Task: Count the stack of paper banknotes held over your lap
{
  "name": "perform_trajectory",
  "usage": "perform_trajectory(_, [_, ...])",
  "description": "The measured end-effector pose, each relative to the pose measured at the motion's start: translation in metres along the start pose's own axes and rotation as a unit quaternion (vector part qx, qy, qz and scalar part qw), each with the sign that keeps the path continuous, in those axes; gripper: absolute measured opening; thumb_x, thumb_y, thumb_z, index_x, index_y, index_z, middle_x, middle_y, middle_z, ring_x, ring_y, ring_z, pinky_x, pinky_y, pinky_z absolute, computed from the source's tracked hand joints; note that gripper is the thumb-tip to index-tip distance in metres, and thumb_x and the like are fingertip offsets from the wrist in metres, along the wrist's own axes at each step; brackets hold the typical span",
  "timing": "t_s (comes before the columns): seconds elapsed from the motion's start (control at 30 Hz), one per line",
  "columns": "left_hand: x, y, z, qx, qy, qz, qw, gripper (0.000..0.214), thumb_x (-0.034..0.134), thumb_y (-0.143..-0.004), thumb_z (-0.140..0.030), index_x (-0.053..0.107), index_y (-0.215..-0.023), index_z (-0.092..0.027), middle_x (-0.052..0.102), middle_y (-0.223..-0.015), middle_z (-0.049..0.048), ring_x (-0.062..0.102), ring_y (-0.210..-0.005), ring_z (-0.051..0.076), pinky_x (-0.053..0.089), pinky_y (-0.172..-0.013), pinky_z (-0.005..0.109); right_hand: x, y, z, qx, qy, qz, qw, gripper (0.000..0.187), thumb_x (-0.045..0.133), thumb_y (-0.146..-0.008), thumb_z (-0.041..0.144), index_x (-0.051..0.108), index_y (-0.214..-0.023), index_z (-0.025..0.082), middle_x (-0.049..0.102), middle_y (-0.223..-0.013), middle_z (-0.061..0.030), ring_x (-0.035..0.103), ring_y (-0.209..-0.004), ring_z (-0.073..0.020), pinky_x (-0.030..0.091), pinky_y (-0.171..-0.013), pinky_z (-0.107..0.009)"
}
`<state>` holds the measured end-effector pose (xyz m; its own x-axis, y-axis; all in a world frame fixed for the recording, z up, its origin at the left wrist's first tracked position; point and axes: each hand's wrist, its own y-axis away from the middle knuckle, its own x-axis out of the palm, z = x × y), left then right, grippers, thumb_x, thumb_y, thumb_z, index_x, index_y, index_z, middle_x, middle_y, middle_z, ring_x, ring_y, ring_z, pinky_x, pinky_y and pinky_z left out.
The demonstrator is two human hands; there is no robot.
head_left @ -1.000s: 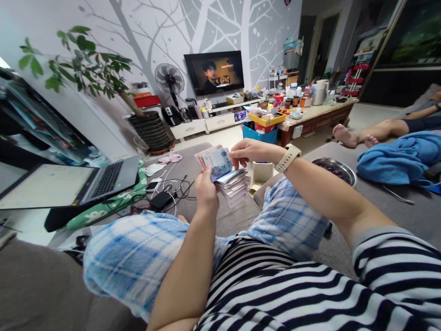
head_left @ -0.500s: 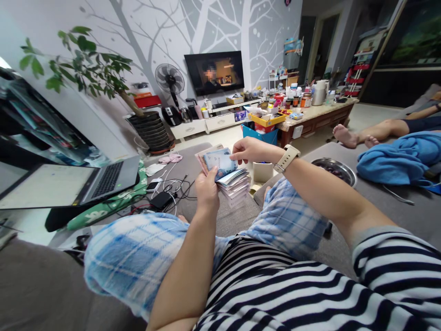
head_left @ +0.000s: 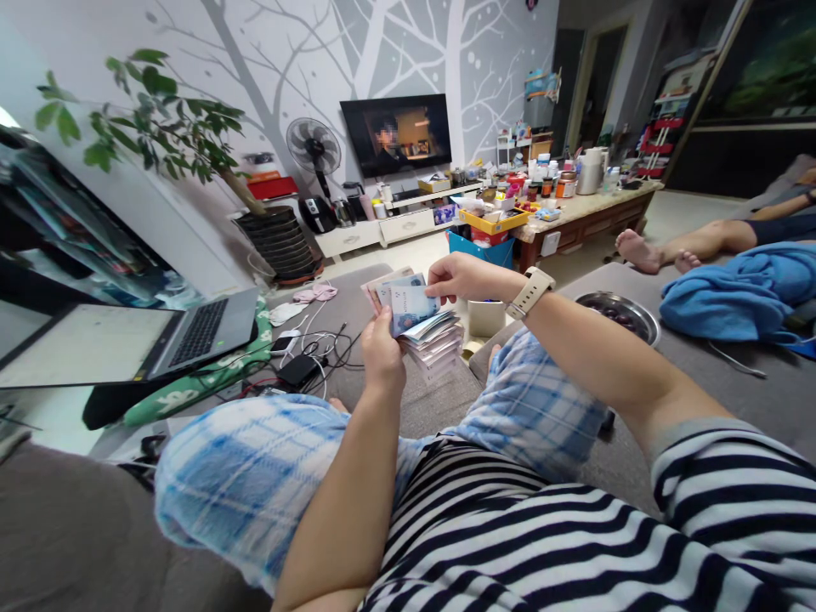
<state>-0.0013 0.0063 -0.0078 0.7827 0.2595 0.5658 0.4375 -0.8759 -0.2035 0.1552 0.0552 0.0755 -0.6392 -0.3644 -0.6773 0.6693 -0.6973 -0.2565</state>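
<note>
My left hand point(head_left: 381, 350) is closed round a thick stack of banknotes point(head_left: 430, 333), held above my knees. The top blue note point(head_left: 409, 306) stands up from the stack. My right hand point(head_left: 464, 278), with a pale watch on its wrist, pinches the right edge of that top note between thumb and fingers. Pink notes fan out behind the blue one. I sit on a grey sofa in plaid shorts and a striped shirt.
An open laptop point(head_left: 159, 336) lies on a green cushion at the left, with cables and a charger point(head_left: 299, 367) beside it. A metal bowl point(head_left: 621, 313) and a blue cloth point(head_left: 739, 293) lie at the right. Another person's bare legs point(head_left: 688, 242) stretch out beyond. A cluttered low table point(head_left: 586, 208) stands ahead.
My right hand has kept flicking the top notes: the blue note tipped back, then came upright again. My left hand has held the stack in the same place.
</note>
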Motion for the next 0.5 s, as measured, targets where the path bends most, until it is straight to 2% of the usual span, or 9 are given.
perform_trajectory(0.23, [-0.0022, -0.0011, 0.0013, 0.008, -0.011, -0.007, 1.0, 0.026, 0.063, -0.067, -0.033, 0.064, -0.08, -0.011, 0.066, -0.074, 0.0042, 0.063, -0.077, 0.018, 0.048, -0.072, 0.029, -0.0009, 0.0019, 0.0044, -0.015, -0.015, 0.015, 1.0, 0.017, 0.056, -0.079, 0.021, 0.056, -0.065, 0.012, 0.054, -0.054, 0.002, 0.046, -0.047, -0.005, 0.034, -0.047, -0.019])
perform_trajectory(0.5, [-0.0048, -0.0035, 0.0039, 0.009, -0.02, -0.008, 1.0, 0.028, 0.064, -0.066, -0.036, 0.063, -0.082, -0.012, 0.065, -0.076, 0.0037, 0.062, -0.073, 0.016, 0.047, -0.068, 0.028, -0.0001, 0.0004, 0.0017, -0.023, -0.034, 0.02, 0.999, 0.013, 0.056, -0.079, 0.019, 0.057, -0.068, 0.012, 0.056, -0.055, 0.0017, 0.046, -0.047, -0.0049, 0.035, -0.046, -0.018])
